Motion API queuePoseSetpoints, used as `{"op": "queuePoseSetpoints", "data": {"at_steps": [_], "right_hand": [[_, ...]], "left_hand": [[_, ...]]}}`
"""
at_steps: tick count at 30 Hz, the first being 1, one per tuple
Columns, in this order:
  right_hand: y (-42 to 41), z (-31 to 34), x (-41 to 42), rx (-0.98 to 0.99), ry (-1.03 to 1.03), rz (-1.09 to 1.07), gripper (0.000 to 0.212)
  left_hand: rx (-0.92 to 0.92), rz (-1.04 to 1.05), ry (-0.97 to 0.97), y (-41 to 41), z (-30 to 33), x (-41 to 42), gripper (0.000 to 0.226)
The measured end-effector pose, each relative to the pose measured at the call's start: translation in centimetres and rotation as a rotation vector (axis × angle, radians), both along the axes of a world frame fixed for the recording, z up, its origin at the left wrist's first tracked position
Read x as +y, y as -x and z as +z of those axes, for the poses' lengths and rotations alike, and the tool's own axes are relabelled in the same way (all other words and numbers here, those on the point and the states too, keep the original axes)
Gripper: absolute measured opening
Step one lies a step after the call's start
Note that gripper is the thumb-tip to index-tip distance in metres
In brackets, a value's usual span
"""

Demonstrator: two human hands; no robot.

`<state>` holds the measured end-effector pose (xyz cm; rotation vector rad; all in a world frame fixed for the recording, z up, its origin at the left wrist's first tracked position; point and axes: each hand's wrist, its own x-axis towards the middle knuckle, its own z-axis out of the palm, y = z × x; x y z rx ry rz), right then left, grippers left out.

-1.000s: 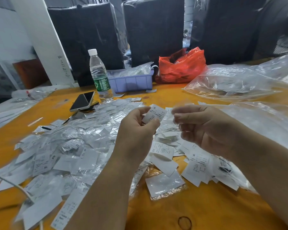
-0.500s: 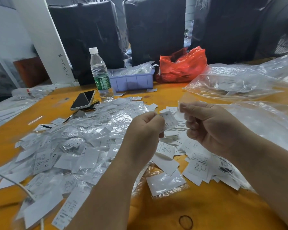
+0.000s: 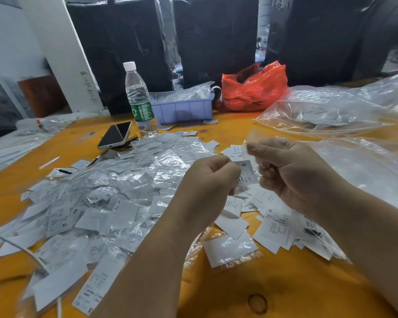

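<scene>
My left hand (image 3: 207,187) pinches a small white size label (image 3: 247,174) marked S, held upright between both hands over the orange table (image 3: 239,283). To its right, my right hand (image 3: 292,173) pinches a small clear plastic sleeve (image 3: 251,143) that sticks up above its thumb. A large heap of bagged white labels (image 3: 115,196) spreads to the left of my hands. A smaller pile of loose labels (image 3: 274,223) lies under my right wrist.
A water bottle (image 3: 139,99), a phone (image 3: 115,135), a lilac tray (image 3: 184,109) and a red plastic bag (image 3: 253,88) stand at the back. Big clear plastic bags (image 3: 326,109) cover the right side. A white cable (image 3: 25,253) crosses the lower left.
My left hand has turned the label and carried it lower and to the right, close against my right hand. My right hand has kept its pinch on the clear sleeve.
</scene>
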<state>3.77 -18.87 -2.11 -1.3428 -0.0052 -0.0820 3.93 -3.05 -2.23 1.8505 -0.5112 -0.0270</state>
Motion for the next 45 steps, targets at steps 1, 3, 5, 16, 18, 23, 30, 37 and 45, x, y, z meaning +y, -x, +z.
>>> {"op": "queuePoseSetpoints", "data": {"at_steps": [1,3,5,16,18,23,30,37,45], "right_hand": [[0.01,0.00,0.02,-0.001,-0.001,0.006,0.021],[0.06,0.02,0.07,0.001,0.004,0.008,0.018],[0.08,0.06,0.14,0.004,0.006,0.002,0.017],[0.15,0.28,0.06,0.030,-0.032,-0.018,0.024],[0.15,0.29,0.08,0.035,-0.030,-0.028,0.022],[0.20,0.27,0.17,0.037,-0.026,-0.036,0.020],[0.08,0.00,0.05,0.019,-0.018,-0.061,0.025],[0.20,0.02,0.21,-0.003,-0.001,-0.024,0.027],[0.36,-0.08,0.42,-0.020,0.037,-0.008,0.018]], "left_hand": [[-0.004,0.012,0.005,-0.02,0.02,0.01,0.029],[-0.013,0.034,0.012,0.02,0.10,0.03,0.025],[-0.019,0.042,0.021,0.03,0.14,0.07,0.022],[-0.033,0.039,0.011,-0.04,0.03,0.10,0.018],[-0.040,0.042,0.001,-0.06,0.01,0.12,0.019],[-0.029,0.024,0.008,0.03,0.10,0.01,0.022],[-0.047,0.026,-0.010,0.25,0.03,-0.10,0.033],[-0.061,0.091,-0.034,0.35,0.05,-0.03,0.036],[-0.098,0.114,-0.061,0.32,0.05,0.02,0.045]]}}
